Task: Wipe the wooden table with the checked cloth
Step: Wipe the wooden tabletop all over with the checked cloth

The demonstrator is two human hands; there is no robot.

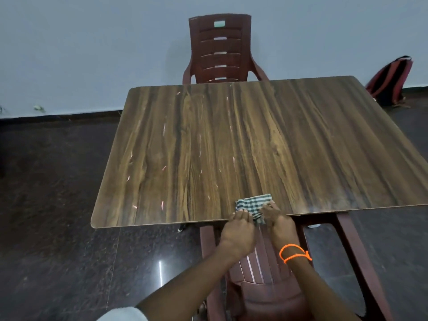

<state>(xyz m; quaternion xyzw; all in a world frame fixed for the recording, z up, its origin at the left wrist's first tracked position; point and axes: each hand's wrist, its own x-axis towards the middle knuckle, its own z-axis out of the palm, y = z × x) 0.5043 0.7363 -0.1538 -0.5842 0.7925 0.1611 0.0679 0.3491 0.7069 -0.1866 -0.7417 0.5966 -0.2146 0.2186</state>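
A folded green-and-white checked cloth (253, 206) lies on the wooden table (231, 147) at the middle of its near edge. My left hand (238, 230) touches the cloth's near left corner with its fingertips. My right hand (278, 222), with an orange string on the wrist, rests its fingers on the cloth's right side. Both hands hang over the table's near edge. Whether the fingers pinch the cloth or only lie on it is not clear.
A dark red plastic chair (220, 49) stands at the far side against the pale wall. Another red chair (261, 269) sits just below my hands at the near edge. A red-and-black backpack (391, 82) leans on the wall at the right. The floor is dark stone.
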